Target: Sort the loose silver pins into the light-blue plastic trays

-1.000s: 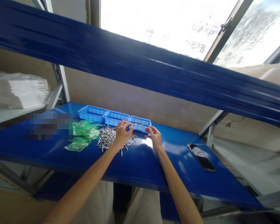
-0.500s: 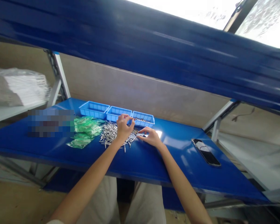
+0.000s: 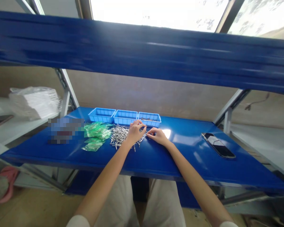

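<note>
A loose pile of thin silvery metal pins (image 3: 119, 135), which look like pop rivets, lies on the blue table. My left hand (image 3: 135, 131) is over the pile's right side, thumb and forefinger brought together; what they pinch is too small to make out. Beside it, at the pile's right edge, my right hand (image 3: 157, 136) has its fingertips pressed together, and anything between them cannot be made out. Behind the hands stands a blue bin (image 3: 153, 122) with some dark metal pins inside. To its left are a middle blue bin (image 3: 125, 119) and a left blue bin (image 3: 101, 117).
Green plastic packets (image 3: 94, 143) lie left of the pile, beside a blurred-out patch. A phone (image 3: 218, 145) rests on the right of the table (image 3: 156, 164). Above runs a blue shelf beam (image 3: 142, 53). White stacked material (image 3: 38, 102) sits on a side shelf at left.
The view has levelled, shifting the table scene slightly rightward. My right hand's fingertips, apart before, have come together. Both hands stay by the pile's right side.
</note>
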The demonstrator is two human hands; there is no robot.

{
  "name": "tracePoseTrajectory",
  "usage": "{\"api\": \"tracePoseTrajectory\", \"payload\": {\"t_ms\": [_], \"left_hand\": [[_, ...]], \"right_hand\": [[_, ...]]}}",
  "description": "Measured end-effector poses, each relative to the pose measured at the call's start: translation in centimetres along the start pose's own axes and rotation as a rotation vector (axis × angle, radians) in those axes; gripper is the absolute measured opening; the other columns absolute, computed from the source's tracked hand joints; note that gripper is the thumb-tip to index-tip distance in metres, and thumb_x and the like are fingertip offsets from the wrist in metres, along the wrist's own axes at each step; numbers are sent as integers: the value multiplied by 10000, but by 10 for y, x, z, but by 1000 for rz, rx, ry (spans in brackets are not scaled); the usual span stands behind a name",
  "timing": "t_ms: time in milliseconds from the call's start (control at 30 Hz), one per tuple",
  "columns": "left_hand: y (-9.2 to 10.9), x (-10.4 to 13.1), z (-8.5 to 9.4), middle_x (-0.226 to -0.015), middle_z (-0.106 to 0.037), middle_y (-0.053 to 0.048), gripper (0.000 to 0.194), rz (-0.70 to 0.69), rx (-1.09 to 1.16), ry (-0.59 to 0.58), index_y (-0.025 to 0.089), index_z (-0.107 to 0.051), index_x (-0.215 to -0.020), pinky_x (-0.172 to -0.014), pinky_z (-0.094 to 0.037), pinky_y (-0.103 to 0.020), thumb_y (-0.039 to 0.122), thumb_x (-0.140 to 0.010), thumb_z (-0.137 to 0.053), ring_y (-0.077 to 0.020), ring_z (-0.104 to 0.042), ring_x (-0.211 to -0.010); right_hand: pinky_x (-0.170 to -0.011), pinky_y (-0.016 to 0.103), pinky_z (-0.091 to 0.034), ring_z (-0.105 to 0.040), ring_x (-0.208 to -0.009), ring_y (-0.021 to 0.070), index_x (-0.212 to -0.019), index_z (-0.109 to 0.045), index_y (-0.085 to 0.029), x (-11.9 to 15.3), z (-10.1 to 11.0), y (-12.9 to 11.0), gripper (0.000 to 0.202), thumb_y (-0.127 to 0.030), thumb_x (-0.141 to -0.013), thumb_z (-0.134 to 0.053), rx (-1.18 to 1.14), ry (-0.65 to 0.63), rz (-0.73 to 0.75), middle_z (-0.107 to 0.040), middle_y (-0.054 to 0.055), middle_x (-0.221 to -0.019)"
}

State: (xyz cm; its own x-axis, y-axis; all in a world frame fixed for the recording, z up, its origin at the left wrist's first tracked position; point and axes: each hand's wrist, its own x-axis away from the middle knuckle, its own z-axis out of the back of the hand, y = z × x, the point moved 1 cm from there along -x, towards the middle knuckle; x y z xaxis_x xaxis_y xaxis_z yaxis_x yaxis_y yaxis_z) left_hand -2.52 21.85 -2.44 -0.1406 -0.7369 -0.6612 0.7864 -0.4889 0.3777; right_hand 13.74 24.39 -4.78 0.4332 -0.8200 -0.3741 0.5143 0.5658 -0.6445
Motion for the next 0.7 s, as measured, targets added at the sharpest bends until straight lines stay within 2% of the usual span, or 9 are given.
{"api": "tracePoseTrajectory", "payload": {"t_ms": [67,167,367,467,600,700], "left_hand": [[-3,1,-3,-893,-569,-32,175,-24,-5,-31,226,-663,-846,-780,-349,-339,291,-806,-505,-175,-500,-872],[-8,1,-3,-866,-580,-20,166,-35,-7,-65,247,-677,-813,-764,-346,-346,332,-792,-536,-171,-499,-831],[-5,2,2,-855,-587,-28,136,-55,40,-126,213,-669,-718,-784,-353,-353,337,-726,-614,-182,-512,-853],[-1,3,2,-862,-593,-32,121,-68,44,-163,208,-656,-719,-790,-357,-352,310,-737,-594,-184,-522,-863],[-1,1,2,-866,-607,-35,145,19,51,-85,206,-636,-803,-780,-356,-348,288,-795,-517,-186,-530,-883],[-4,-1,2,-847,-611,-27,141,74,76,-43,209,-633,-812,-770,-360,-336,279,-803,-511,-175,-539,-841]], "right_hand": [[-563,251,-426,-540,-597,126,-724,-682,-173,-1,2,2,217,-373,-707,-600,-82,73,-33,-638,46,-719],[-577,254,-431,-550,-621,132,-709,-673,-163,-3,5,1,250,-404,-695,-606,-209,153,-78,-642,50,-733],[-611,250,-435,-564,-666,134,-693,-658,-160,-4,6,-10,284,-438,-691,-603,-325,192,-71,-641,44,-739],[-551,241,-427,-555,-599,124,-749,-657,-156,-4,3,-11,314,-459,-692,-593,-325,197,-107,-644,36,-709],[-510,237,-422,-546,-552,122,-767,-658,-141,-4,0,-12,357,-482,-695,-578,-315,244,-191,-647,37,-662],[-534,238,-433,-551,-570,121,-728,-663,-144,-4,-2,-15,335,-469,-687,-593,-310,183,-157,-659,43,-683]]}}
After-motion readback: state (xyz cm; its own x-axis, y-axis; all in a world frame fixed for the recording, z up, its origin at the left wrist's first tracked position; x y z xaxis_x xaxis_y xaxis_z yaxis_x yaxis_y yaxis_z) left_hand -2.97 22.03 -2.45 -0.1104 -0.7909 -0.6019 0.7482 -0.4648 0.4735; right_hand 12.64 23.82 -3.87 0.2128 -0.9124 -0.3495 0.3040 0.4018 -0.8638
